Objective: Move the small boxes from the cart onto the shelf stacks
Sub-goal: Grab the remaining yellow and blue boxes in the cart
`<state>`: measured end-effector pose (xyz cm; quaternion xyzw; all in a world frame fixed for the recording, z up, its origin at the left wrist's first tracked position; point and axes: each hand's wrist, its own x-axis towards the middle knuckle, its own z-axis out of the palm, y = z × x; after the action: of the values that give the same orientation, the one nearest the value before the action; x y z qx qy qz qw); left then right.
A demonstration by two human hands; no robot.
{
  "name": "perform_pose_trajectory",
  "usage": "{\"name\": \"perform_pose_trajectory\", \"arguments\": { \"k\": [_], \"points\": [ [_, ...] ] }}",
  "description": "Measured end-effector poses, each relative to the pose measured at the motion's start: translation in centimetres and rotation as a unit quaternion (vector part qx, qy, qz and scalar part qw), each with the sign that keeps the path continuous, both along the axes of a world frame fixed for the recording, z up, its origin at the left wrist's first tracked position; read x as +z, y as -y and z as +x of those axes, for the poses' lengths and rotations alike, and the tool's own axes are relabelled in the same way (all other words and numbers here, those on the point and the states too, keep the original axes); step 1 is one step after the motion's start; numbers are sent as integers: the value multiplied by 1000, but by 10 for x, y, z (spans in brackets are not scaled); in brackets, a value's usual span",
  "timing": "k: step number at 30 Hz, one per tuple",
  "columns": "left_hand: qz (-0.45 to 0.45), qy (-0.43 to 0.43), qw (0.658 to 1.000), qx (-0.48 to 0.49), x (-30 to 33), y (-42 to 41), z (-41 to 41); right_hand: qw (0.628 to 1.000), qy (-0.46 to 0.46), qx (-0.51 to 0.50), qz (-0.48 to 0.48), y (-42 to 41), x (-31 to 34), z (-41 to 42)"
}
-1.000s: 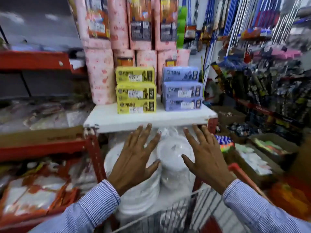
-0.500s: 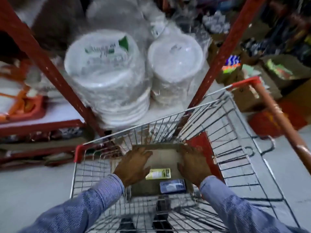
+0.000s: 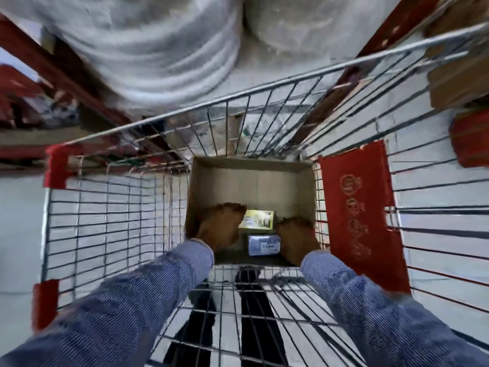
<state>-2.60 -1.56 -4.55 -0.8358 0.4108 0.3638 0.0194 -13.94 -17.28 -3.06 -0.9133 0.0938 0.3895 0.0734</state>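
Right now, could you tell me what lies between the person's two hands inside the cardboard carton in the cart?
In the head view, a small yellow box and a small blue box lie between the left hand and right hand.

A wire cart (image 3: 105, 215) w/ red corner caps is seen from above. An open cardboard carton (image 3: 254, 181) is set on its floor at the far end (against the front grid). Inside the carton, a yellow box (image 3: 260, 219) & a blue box (image 3: 264, 245) are laid.
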Motion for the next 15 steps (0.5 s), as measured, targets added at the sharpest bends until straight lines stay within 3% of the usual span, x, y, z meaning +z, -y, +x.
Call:
{"name": "perform_pose_trajectory", "arguments": {
  "k": [7,15],
  "points": [
    [-54,-29,997,36,-13,1,7,998,-1,-5,55,1,-17,6],
    [-82,19,994,72,19,-13,30,998,-5,22,54,4,2,12]
  ]
}}
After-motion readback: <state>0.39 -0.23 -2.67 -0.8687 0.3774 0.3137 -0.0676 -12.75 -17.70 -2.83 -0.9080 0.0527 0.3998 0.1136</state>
